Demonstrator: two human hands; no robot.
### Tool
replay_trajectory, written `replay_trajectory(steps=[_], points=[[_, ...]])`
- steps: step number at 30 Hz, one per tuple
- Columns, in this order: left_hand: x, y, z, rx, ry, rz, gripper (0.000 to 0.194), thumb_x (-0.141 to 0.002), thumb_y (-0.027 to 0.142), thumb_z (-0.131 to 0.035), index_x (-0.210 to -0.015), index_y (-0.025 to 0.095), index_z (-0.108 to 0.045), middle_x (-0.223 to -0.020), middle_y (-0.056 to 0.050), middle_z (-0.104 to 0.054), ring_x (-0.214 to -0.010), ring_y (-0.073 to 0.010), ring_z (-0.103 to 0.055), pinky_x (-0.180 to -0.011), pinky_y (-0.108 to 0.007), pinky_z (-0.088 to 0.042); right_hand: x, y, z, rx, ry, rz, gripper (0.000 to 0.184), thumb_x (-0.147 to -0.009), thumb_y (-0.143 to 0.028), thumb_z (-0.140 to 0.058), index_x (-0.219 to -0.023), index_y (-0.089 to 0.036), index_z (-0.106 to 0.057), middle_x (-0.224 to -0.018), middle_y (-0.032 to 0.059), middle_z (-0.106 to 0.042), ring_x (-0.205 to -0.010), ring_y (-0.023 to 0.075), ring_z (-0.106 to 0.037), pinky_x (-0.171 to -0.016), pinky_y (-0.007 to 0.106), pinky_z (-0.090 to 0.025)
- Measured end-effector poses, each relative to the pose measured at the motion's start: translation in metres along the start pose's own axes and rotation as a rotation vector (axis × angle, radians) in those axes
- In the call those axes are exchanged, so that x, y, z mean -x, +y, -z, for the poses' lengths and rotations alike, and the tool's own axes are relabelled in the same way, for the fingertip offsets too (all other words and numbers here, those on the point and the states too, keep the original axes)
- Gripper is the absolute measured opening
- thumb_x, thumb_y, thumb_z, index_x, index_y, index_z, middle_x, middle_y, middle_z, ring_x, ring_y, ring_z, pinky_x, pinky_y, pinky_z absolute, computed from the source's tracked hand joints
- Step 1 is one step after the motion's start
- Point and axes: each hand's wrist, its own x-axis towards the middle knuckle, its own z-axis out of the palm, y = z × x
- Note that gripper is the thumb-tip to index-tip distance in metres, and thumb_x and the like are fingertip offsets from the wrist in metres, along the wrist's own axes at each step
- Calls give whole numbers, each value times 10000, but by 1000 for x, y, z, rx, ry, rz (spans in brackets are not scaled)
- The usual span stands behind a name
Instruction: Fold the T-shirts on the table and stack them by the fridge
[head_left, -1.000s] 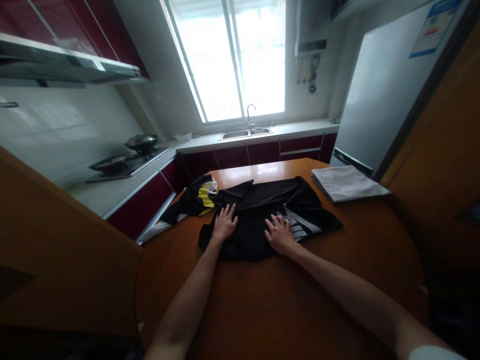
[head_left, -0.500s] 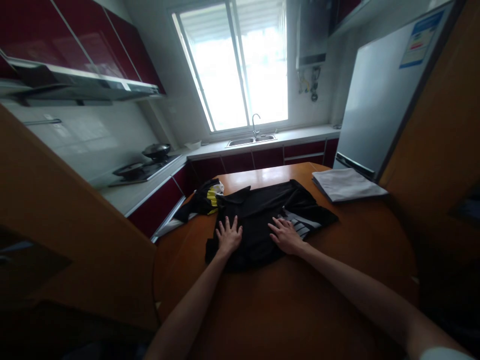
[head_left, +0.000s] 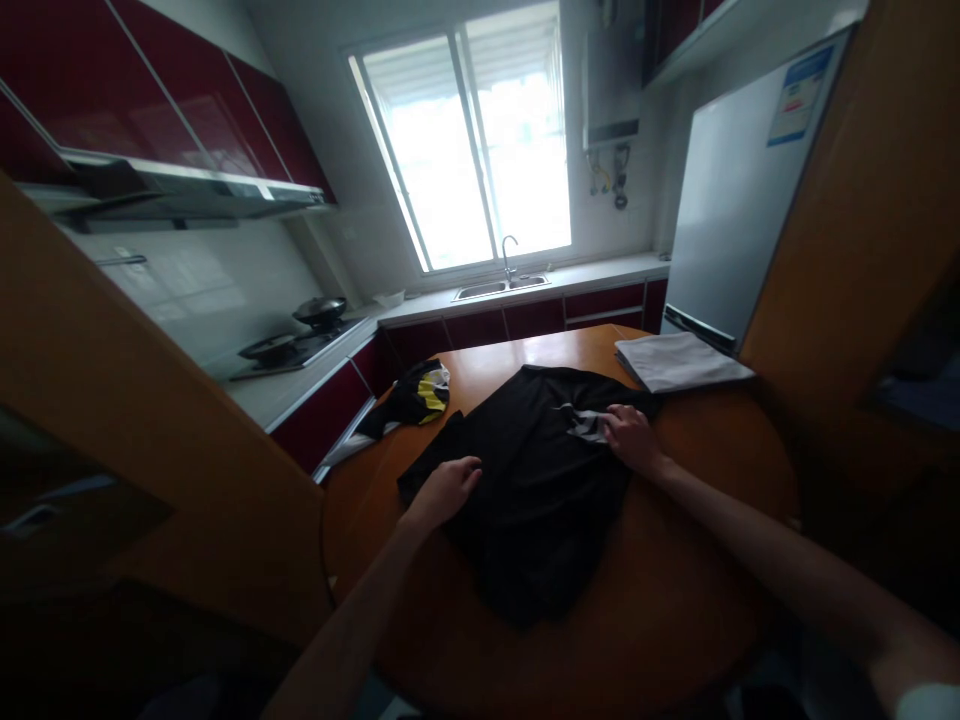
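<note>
A black T-shirt (head_left: pixel 532 490) with a pale grey print lies spread and rumpled over the wooden table (head_left: pixel 675 560), its lower part reaching toward me. On its left side, my left hand (head_left: pixel 448 490) is closed, thumb against the curled fingers, on the black cloth. My right hand (head_left: pixel 634 438) has its bent fingers closed on the shirt beside the grey print. The cloth between the fingers is mostly hidden.
A black, yellow and white garment (head_left: pixel 431 392) lies at the table's left edge. Folded white cloth (head_left: pixel 679 362) rests at the back right. Beyond are a sink (head_left: pixel 501 288), a stove with a pan (head_left: pixel 320 310) and a fridge (head_left: pixel 739 200).
Both hands went from lying flat with fingers spread to closed on the shirt; the right hand moved right and away. The shirt has turned and stretched out, its lower part now nearer me.
</note>
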Motion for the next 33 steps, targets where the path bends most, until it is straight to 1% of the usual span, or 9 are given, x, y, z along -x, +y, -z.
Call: replay_trajectory(steps=[4, 8, 13, 17, 21, 24, 26, 29, 33], points=[[-23, -28, -19, -26, 62, -253, 374, -973, 342, -491, -1281, 248, -682, -1394, -68, -622, -1330, -237, -545, -1150, -411, -410, 20, -31, -4, 90, 31, -162, 398, -967, -311, -437, -1268, -172, -658, -1438, 165, -527, -1340, 334, -399, -1163, 512, -195], [-26, -51, -39, -133, -7, -204, 460, -1007, 384, -466, -1458, 317, -522, -1580, -33, -434, -1507, -257, -301, -1215, -537, -256, 32, -47, -18, 78, -140, -301, 572, -990, -432, -413, -1497, -173, -467, -1601, 188, -335, -1459, 374, -266, -1159, 586, -148], [-17, -59, -45, -135, -26, -141, 478, -1029, 421, -420, -1499, 342, -463, -1621, -12, -359, -1531, -252, -231, -1226, -534, -201, 22, -40, -31, 55, -311, -336, 649, -1004, -528, -368, -1551, -179, -399, -1611, 236, -302, -1487, 417, -243, -1155, 606, -138], [-4, -55, -52, -133, 7, -39, 481, -1038, 416, -385, -1507, 340, -456, -1630, -15, -338, -1532, -280, -225, -1215, -574, -201, 3, -30, -38, 36, -328, -223, 626, -1014, -532, -360, -1556, -221, -393, -1633, 211, -277, -1511, 392, -203, -1162, 613, -127], [17, -33, -66, -159, 30, 112, 522, -1033, 440, -368, -1539, 319, -416, -1652, -49, -277, -1535, -355, -171, -1186, -646, -199, -27, -13, -40, 0, -369, -23, 616, -1021, -538, -354, -1562, -246, -381, -1646, 186, -262, -1525, 357, -184, -1180, 596, -120], [30, -10, -69, -142, -102, 202, 656, -986, 578, -415, -1579, 308, -340, -1667, -88, -203, -1508, -466, -140, -1118, -717, -256, -56, 1, -35, -10, -398, 95, 590, -1024, -525, -366, -1556, -271, -386, -1651, 150, -270, -1531, 323, -184, -1194, 603, -65], [32, 3, -64, -99, -181, 190, 704, -964, 638, -416, -1592, 344, -292, -1668, -80, -199, -1487, -495, -185, -1078, -719, -319, -73, 4, -30, 35, -335, 61, 559, -1021, -452, -409, -1536, -234, -421, -1652, 157, -265, -1536, 319, -165, -1188, 631, -13], [18, 9, -50, -93, -158, 74, 623, -972, 608, -427, -1548, 375, -385, -1645, -50, -293, -1496, -432, -245, -1118, -660, -325, -86, -6, -24, 60, -251, -57, 488, -1011, -338, -438, -1464, -167, -501, -1643, 183, -271, -1537, 324, -146, -1177, 660, -30], [-22, -5, -35, -159, -17, 44, 521, -997, 453, -452, -1484, 275, -500, -1595, -94, -401, -1496, -337, -308, -1177, -571, -297, -67, -33, -16, -72, -346, 5, 515, -996, -384, -469, -1475, -195, -495, -1633, 159, -307, -1528, 302, -201, -1196, 603, -147]])
